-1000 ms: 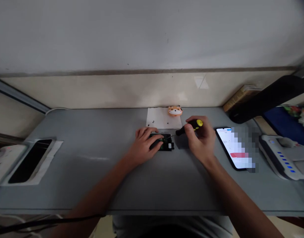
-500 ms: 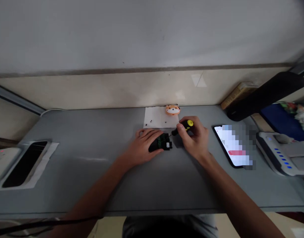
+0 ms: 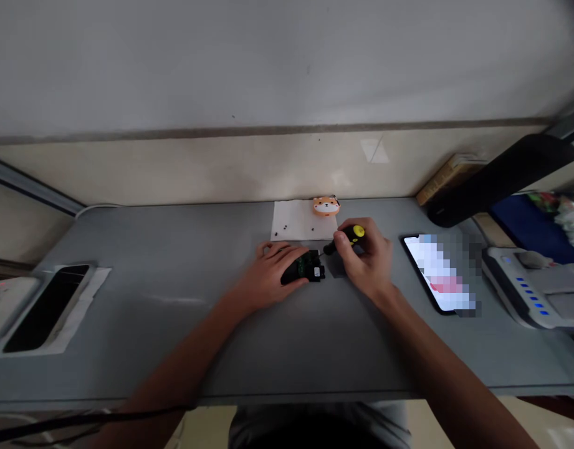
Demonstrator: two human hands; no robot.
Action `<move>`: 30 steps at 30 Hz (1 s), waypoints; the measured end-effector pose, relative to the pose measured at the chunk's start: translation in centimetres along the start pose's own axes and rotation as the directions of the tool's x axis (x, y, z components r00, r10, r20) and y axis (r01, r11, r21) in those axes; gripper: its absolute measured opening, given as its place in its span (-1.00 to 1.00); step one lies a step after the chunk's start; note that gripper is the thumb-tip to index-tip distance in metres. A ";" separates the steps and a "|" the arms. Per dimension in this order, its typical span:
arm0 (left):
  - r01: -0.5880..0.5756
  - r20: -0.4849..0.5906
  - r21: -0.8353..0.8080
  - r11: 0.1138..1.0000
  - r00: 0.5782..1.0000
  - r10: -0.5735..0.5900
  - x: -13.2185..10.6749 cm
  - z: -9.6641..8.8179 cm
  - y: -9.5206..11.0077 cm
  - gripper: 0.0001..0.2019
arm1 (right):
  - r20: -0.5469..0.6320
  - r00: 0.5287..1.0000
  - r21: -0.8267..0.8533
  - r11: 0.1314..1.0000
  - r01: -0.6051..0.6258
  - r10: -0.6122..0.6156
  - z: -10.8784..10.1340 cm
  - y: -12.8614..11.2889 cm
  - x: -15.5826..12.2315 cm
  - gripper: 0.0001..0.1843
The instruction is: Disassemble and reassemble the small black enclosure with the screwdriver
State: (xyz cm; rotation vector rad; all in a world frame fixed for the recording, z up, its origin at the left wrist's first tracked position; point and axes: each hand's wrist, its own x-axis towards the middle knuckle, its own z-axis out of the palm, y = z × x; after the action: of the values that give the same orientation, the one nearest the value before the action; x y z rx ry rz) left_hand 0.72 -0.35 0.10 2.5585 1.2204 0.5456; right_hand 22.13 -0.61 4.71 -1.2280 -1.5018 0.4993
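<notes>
My left hand (image 3: 270, 274) is wrapped over a small black device with a green circuit board (image 3: 310, 267), holding it against the grey table. The fingers cover its left part, so its kind cannot be told. A white label shows near its right end. In my right hand (image 3: 373, 259) is a black and yellow screwdriver (image 3: 354, 236), held at a slant with its shaft pointing down left. The screwdriver's tip is at the device's upper right edge; whether it touches is too small to tell. Behind lies a white paper sheet (image 3: 293, 218) with several tiny dark screws.
An orange animal-faced case (image 3: 326, 206) sits on the paper's right corner. To the right are a lit phone (image 3: 431, 274), a grey-white device with blue lights (image 3: 532, 293), a black cylinder (image 3: 502, 181) and a box (image 3: 448, 178). A dark phone (image 3: 48, 308) lies at left.
Almost nothing differs. Both hands, the screwdriver and the device keep their places; the whole view has shifted very slightly.
</notes>
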 end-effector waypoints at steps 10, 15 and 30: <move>-0.011 -0.025 0.019 1.000 1.000 0.012 -0.1 -0.1 0.3 -0.58 | -0.022 0.999 -0.022 0.999 0.044 -0.044 0.1 -0.1 0.0 -0.78; 0.016 0.010 0.013 1.000 1.000 -0.016 0.1 -0.3 0.6 -0.55 | -0.067 0.982 -0.061 0.984 0.170 -0.174 0.5 0.6 -0.1 -0.79; 0.012 -0.003 -0.007 1.000 1.000 -0.012 0.2 -0.1 0.4 -0.55 | -0.087 0.959 -0.125 0.958 0.260 -0.271 0.5 1.0 0.0 -0.79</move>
State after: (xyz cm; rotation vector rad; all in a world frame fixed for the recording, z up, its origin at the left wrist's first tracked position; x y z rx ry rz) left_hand 1.09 -0.47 0.39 2.5439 1.2318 0.5506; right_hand 22.13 -0.07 3.74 -1.0976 -1.5930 0.1713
